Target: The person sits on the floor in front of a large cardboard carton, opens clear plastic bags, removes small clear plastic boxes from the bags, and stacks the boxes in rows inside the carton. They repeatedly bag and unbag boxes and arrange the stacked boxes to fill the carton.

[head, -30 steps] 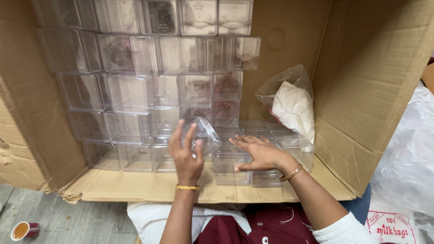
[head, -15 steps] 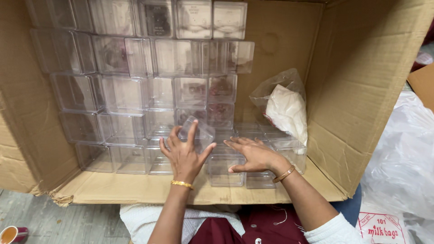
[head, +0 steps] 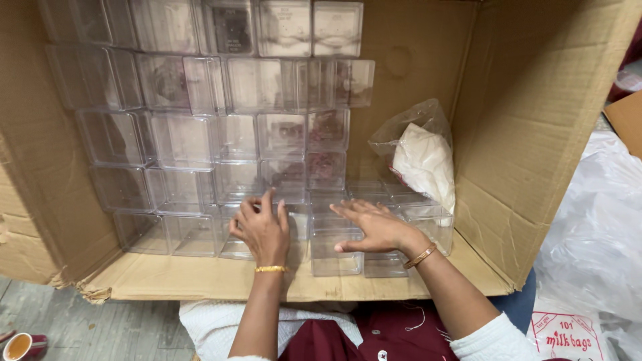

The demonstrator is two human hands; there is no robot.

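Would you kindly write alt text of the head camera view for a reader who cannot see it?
Two bare hands press on clear plastic boxes stacked in rows inside a large cardboard carton lying on its side: the left hand and the right hand each rest flat on boxes in the lowest rows. A clear bag of white material leans in the carton's right corner.

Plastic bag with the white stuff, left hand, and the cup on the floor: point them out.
plastic bag [head: 422,160], head view, on its white contents.
left hand [head: 262,228], head view, back of hand.
cup [head: 17,346], head view, on its liquid.
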